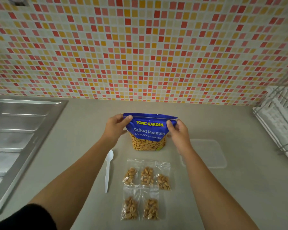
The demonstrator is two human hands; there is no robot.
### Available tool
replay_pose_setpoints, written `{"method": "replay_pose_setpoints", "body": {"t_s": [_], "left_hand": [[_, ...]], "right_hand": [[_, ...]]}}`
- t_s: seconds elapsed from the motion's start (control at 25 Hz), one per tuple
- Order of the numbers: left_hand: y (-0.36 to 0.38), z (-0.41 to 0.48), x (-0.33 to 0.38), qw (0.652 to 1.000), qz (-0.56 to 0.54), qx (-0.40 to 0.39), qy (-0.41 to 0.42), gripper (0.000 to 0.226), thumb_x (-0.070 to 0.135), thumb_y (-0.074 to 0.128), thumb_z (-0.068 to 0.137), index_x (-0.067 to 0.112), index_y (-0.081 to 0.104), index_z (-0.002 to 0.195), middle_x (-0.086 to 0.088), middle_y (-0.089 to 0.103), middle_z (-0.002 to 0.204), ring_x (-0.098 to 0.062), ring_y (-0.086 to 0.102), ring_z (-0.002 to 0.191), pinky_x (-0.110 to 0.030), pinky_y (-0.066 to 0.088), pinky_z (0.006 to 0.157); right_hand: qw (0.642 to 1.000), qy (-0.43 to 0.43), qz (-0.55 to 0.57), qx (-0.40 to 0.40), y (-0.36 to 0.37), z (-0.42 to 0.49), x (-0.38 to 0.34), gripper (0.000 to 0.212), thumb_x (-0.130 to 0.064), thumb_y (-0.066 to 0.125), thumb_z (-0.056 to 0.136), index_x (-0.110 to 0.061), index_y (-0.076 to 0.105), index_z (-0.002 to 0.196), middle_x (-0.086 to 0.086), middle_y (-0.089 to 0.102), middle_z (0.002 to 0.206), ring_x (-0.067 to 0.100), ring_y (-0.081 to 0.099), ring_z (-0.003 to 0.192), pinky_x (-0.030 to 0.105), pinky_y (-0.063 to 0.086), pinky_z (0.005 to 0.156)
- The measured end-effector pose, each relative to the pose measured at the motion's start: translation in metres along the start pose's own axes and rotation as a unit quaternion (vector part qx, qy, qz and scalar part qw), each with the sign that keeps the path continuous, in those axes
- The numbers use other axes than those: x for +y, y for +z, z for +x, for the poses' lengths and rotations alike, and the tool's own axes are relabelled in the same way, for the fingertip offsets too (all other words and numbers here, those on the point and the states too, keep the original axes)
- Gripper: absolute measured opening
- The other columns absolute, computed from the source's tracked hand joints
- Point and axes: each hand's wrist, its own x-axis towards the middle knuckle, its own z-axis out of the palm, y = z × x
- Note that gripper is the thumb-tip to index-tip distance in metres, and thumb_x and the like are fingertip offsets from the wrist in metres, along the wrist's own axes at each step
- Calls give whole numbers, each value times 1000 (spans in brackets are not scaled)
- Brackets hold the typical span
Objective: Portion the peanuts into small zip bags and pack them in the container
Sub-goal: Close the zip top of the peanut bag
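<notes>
A blue bag of salted peanuts (149,133) stands upright on the counter. My left hand (116,127) pinches its top left corner and my right hand (179,131) pinches its top right corner. Nearer to me, several small clear zip bags (146,188) holding peanuts lie flat in two rows. A white plastic spoon (108,170) lies to their left. A clear shallow container (209,153) sits to the right of the peanut bag, partly behind my right wrist.
A steel sink drainboard (18,140) fills the left side. A white dish rack (279,123) stands at the right edge. A tiled wall (140,47) backs the grey counter (223,196).
</notes>
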Motion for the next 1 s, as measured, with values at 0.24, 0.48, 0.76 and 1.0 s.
{"method": "replay_pose_setpoints", "body": {"t_s": [0.24,0.48,0.76,1.0], "left_hand": [[-3,9,-2,997,-70,-20,-12,23,22,54,92,2,63,97,-10,69,88,-16,68,83,-27,59,59],[1,69,22,997,-57,-27,40,21,24,53,93,5,62,97,-12,68,94,-18,69,90,-39,61,68],[18,159,32,997,-62,-16,36,17,23,53,93,10,62,89,-7,68,89,-17,68,85,-31,60,61],[15,204,28,998,-51,9,30,17,23,54,93,11,62,85,-8,68,90,-20,68,87,-36,61,66]], "right_hand": [[998,41,44,-21,1,4,-7,24,-20,53,94,-3,56,111,4,69,97,10,67,88,30,58,70],[997,-3,70,-16,14,53,-36,8,-18,51,95,-15,58,97,-6,68,87,-1,68,75,24,57,60],[998,-14,68,-2,33,149,-38,12,-20,54,94,-12,58,102,-4,68,91,2,68,79,22,56,60],[997,-5,82,-12,52,195,-23,7,-22,55,93,-17,59,96,1,68,94,11,68,86,24,56,64]]}}
